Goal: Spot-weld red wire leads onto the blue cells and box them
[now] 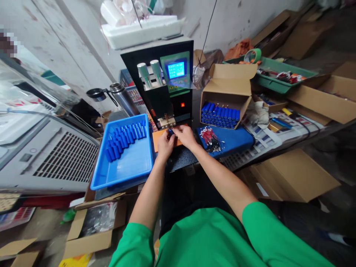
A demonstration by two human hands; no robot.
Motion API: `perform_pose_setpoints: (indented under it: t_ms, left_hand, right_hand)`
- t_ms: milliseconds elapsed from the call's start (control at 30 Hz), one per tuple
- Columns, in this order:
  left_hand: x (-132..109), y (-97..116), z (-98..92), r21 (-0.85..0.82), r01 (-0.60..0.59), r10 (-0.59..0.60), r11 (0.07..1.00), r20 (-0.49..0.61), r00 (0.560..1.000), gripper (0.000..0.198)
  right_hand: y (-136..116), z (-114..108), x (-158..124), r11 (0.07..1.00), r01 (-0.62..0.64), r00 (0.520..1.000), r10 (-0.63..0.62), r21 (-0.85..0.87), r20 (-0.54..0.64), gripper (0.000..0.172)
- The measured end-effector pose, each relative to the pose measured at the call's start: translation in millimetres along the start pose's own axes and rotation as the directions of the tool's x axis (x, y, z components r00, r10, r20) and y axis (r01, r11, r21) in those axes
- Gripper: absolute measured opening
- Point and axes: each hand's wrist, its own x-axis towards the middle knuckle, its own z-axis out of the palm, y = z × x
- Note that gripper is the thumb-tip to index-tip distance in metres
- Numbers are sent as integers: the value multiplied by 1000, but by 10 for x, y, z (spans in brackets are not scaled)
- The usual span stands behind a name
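Both hands meet under the electrodes (167, 121) of a black spot welder (158, 96) with a lit blue screen. My left hand (166, 144) is closed on a blue battery cell (170, 132), mostly hidden by the fingers, over an orange board (159, 138). My right hand (185, 135) pinches at the same spot from the right; what lies between its fingertips is too small to make out. To the left, a blue tray (130, 167) holds rows of blue battery cells (126, 136). Red and black wire leads (210, 139) lie in a bunch on a blue pad (236, 139).
An open cardboard box (226, 87) of blue cells stands behind the pad. A steel flask (124, 98) is behind the tray. Farther right are a green bin (289, 87) and more cardboard boxes (328, 92). A foam tray (144, 31) rests on the welder.
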Motion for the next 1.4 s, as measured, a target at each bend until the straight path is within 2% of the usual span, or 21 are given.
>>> perform_pose_setpoints:
  t_ms: [67, 167, 267, 433, 567, 633, 700, 733, 800, 900, 933, 1000, 1100, 1200, 1400]
  left_hand:
    - [-5, 12, -7, -17, 1, -1, 1000, 4, 1000, 22]
    - [-21, 11, -15, -48, -9, 10, 999, 19, 1000, 24]
    - [-25, -16, -32, -69, -49, 53, 996, 53, 997, 28]
    - [32, -76, -72, -29, -102, 105, 994, 115, 988, 34]
    - [82, -82, -82, 10, -88, 86, 996, 127, 988, 42]
    - [87, -61, -90, -19, -61, 62, 998, 115, 991, 48]
    - [83, -33, -101, -9, -35, 36, 999, 97, 995, 49]
    - [81, -19, -106, 10, -27, 26, 1000, 89, 996, 49]
    - [82, 5, -112, 54, -22, 18, 998, 77, 997, 48]
    - [93, 23, -110, 98, -21, 16, 995, 50, 999, 48]
    - [96, 27, -109, 110, -19, 14, 994, 43, 999, 48]
    - [98, 31, -110, 135, -18, 13, 991, 35, 999, 48]
    - [91, 32, -119, 152, -21, 17, 988, 29, 999, 48]
    - [85, 24, -128, 165, -26, 23, 986, 18, 1000, 46]
    - [86, 28, -127, 212, -32, 29, 977, 16, 999, 47]
  right_hand:
    - [-75, -100, -98, 987, 70, 994, -81, -142, -71, 28]
    - [-186, -228, -209, 896, 231, 947, -297, -379, -125, 19]
    - [-261, -286, -228, 779, 358, 899, -436, -514, -34, 24]
    - [-296, -276, -155, 682, 450, 886, -424, -576, 189, 23]
    - [-232, -309, -125, 677, 429, 899, -382, -598, 213, 20]
    - [-147, -407, -105, 701, 372, 920, -367, -608, 140, 21]
    - [-28, -595, -57, 740, 272, 935, -354, -615, -13, 23]
    - [38, -721, -18, 757, 220, 929, -355, -615, -106, 24]
    - [170, -1007, 91, 779, 146, 884, -379, -610, -272, 28]
    - [345, -1384, 305, 778, 91, 822, -411, -622, -394, 31]
    - [399, -1465, 377, 773, 75, 815, -412, -630, -408, 31]
    - [509, -1544, 503, 759, 69, 829, -405, -648, -386, 29]
    - [678, -1521, 618, 740, 103, 863, -399, -665, -311, 26]
    - [805, -1481, 661, 727, 112, 874, -397, -678, -282, 26]
    - [820, -1542, 757, 699, 98, 903, -362, -708, -232, 28]
